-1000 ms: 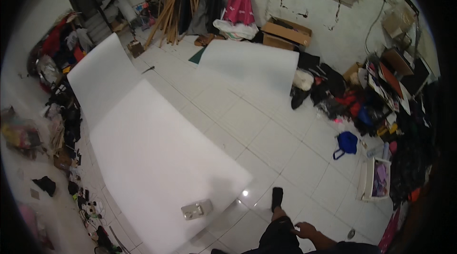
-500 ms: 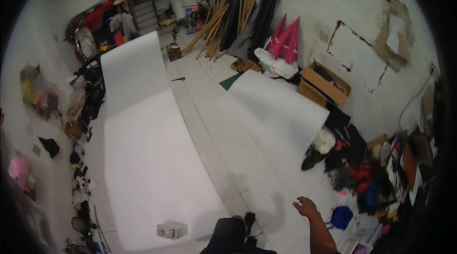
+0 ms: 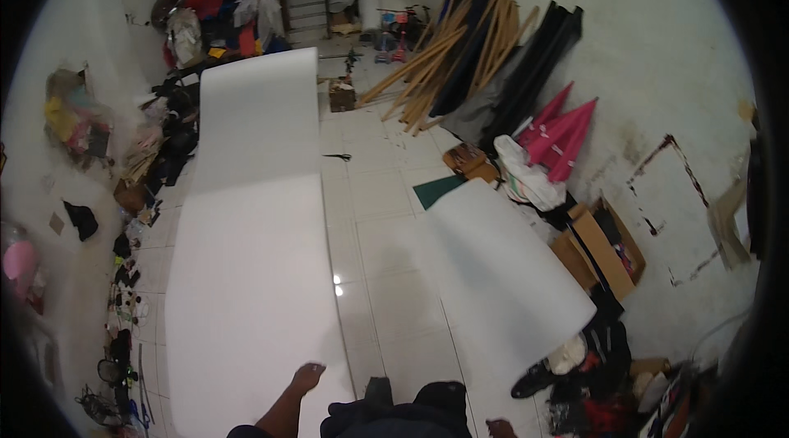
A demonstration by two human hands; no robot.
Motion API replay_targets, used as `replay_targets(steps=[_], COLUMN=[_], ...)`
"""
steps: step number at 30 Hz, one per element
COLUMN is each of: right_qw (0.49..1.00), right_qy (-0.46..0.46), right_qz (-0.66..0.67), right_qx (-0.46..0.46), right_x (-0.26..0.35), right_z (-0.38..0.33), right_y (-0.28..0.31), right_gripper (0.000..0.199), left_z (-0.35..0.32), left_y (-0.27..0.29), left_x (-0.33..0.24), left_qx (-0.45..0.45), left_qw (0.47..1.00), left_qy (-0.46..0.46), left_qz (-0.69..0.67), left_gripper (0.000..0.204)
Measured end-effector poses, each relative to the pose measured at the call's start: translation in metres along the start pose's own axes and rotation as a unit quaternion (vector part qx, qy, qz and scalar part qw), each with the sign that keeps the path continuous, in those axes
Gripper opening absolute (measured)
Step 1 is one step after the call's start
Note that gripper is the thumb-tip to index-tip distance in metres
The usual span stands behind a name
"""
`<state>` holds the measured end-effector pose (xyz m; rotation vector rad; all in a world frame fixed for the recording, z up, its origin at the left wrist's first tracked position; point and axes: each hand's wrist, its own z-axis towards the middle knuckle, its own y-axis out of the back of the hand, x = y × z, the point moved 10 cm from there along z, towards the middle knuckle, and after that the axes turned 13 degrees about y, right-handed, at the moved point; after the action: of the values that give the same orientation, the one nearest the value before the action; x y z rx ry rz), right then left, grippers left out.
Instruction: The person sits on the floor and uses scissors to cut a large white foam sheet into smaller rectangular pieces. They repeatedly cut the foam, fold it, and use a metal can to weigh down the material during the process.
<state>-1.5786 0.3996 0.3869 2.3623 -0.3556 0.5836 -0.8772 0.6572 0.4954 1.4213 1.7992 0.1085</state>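
Observation:
My left hand (image 3: 309, 377) hangs above the right edge of a long white sheet (image 3: 246, 290) on the floor. Its fingers look curled together, and I see nothing in them. At the lower edge, my right hand (image 3: 500, 428) is only partly in view, over the tiles; its fingers are too cut off to read. The long sheet runs away from me, its far part (image 3: 259, 109) greyer than the near part. To the right lies a second white sheet (image 3: 509, 274), curved up along its right side, with a dark green piece (image 3: 437, 190) at its far corner.
Scissors (image 3: 338, 157) lie on the tiles (image 3: 386, 257) between the sheets. Wooden poles (image 3: 427, 60), dark rolls (image 3: 534, 68) and pink folded umbrellas (image 3: 559, 138) lean on the right wall. A cardboard box (image 3: 604, 245) stands nearer. Clutter (image 3: 168, 130) lines the left wall.
My view has turned left, and the scene has shifted right. My left hand has come into view; my right hand is lower. A small pale box on the long sheet has left the view.

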Motion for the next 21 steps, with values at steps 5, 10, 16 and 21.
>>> replay_targets(steps=[5,10,16,21], right_qw=[0.984,0.983,0.978,0.876], right_qy=[-0.109,-0.079,0.119,0.421], right_qz=[0.084,0.044,-0.171,-0.193], right_qx=[0.11,0.16,-0.001,-0.13], right_x=[0.14,0.284,0.478,0.921], right_z=[0.093,0.25,0.542,0.68], right_y=[-0.02,0.046,0.304,0.292], right_gripper=[0.041,0.042,0.04,0.038], left_z=[0.113,0.195,0.226,0.208], left_y=[0.116,0.127,0.02,-0.032], left_x=[-0.09,-0.05,-0.061,-0.031], left_qx=[-0.096,-0.192,-0.011,0.198], left_qw=[0.982,0.967,0.934,0.908], left_qy=[0.031,0.142,0.341,0.365], left_qz=[-0.161,-0.087,-0.107,-0.056], left_gripper=[0.043,0.046,0.051,0.04])
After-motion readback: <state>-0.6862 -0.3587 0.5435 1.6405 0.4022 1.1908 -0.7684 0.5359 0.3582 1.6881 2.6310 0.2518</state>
